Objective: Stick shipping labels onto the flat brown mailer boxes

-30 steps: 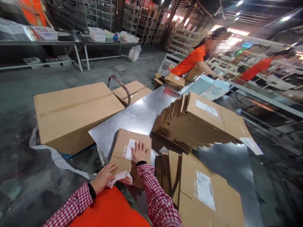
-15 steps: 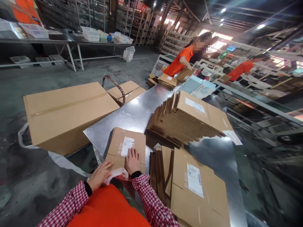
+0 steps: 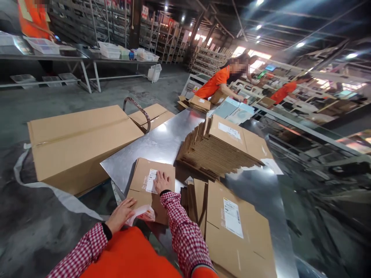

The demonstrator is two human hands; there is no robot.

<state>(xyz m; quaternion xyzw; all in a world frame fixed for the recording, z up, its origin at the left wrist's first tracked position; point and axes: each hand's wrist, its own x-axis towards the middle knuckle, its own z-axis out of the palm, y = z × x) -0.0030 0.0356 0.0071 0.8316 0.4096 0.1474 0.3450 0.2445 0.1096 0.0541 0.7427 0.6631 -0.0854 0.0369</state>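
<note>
A flattened brown carton (image 3: pixel 140 173) with a white printed label (image 3: pixel 151 181) lies before me on the metal table (image 3: pixel 127 144). My right hand (image 3: pixel 162 182) is open, its spread fingers flat on the carton at the label's right edge. At the carton's near left edge, my left hand (image 3: pixel 122 213) rests its fingertips on the cardboard. A curled white and pink paper sheet (image 3: pixel 145 213) sticks out from its thumb side, apparently held there. Part of that thumb is hidden. To the right lies another flattened carton (image 3: pixel 246 231) with a label (image 3: pixel 232 217).
A tall stack of flattened cartons (image 3: pixel 220 150) stands behind. Large closed boxes (image 3: pixel 84 143) and a curved brown handle (image 3: pixel 136 104) are at left. A co-worker in orange (image 3: pixel 214 83) bends over light-blue boxes (image 3: pixel 232 110) at the table's far end. White bins (image 3: pixel 110 50) stand further back.
My right hand has slid a little up and across the carton, over the label's right side. My left hand stays almost in place. The far co-worker's arm has reached further right.
</note>
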